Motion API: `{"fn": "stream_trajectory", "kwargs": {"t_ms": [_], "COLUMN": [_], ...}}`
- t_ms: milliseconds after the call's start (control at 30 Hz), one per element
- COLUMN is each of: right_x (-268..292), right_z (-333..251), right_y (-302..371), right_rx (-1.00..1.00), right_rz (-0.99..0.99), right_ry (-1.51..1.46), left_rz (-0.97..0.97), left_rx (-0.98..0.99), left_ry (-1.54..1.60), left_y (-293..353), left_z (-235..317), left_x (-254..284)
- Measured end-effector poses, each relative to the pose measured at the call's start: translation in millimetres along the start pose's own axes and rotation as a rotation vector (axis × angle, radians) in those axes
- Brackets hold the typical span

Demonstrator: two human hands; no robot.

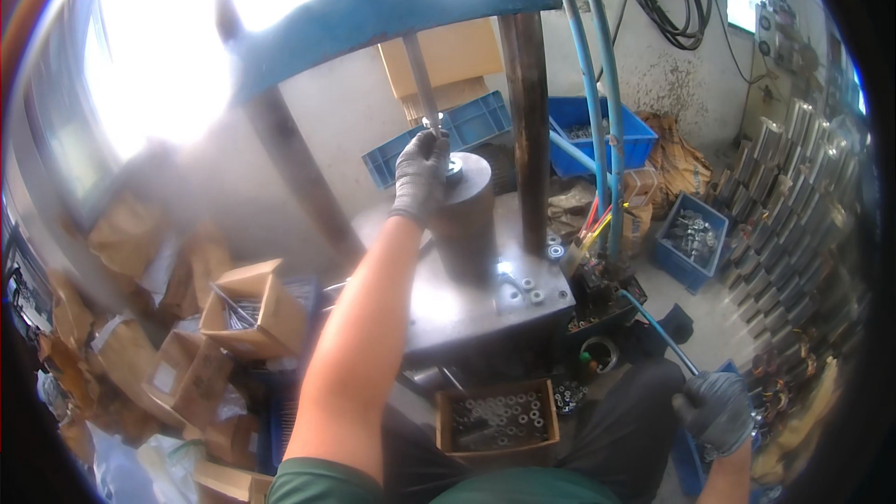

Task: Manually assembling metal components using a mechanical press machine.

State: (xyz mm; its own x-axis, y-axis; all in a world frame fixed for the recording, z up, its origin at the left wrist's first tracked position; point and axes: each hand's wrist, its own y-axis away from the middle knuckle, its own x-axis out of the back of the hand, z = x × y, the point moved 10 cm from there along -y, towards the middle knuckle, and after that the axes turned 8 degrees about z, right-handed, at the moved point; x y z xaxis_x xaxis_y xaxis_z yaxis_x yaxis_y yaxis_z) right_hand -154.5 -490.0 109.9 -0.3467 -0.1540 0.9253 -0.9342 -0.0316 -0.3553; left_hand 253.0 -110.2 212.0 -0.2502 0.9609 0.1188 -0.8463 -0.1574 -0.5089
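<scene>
- A small metal part [432, 120] was pinched by the left hand [421, 175] above a metal cylinder [469, 226], upper centre of the frame.
- A blue lever [659, 329] was gripped by the right hand [717, 413], lower right.

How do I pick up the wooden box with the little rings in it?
Probably hold the wooden box by its left and right walls, coming from above: they stand up, and the open top shows many rings, so keep it level.
</scene>
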Motion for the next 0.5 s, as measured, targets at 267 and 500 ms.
{"fn": "stream_trajectory", "kwargs": {"t_ms": [267,500], "right_x": [0,29], "right_z": [4,-7], "right_y": [-1,-36], "right_rx": [-0.059,-0.015], "right_rz": [-0.017,0.055], "right_ry": [-0.023,-0.112], "left_rz": [0.000,-0.030], "left_rx": [0.007,0.031], "left_ry": [0.009,0.079], "left_y": [-1,-8], "left_z": [0,-12], "left_x": [-2,-4]}}
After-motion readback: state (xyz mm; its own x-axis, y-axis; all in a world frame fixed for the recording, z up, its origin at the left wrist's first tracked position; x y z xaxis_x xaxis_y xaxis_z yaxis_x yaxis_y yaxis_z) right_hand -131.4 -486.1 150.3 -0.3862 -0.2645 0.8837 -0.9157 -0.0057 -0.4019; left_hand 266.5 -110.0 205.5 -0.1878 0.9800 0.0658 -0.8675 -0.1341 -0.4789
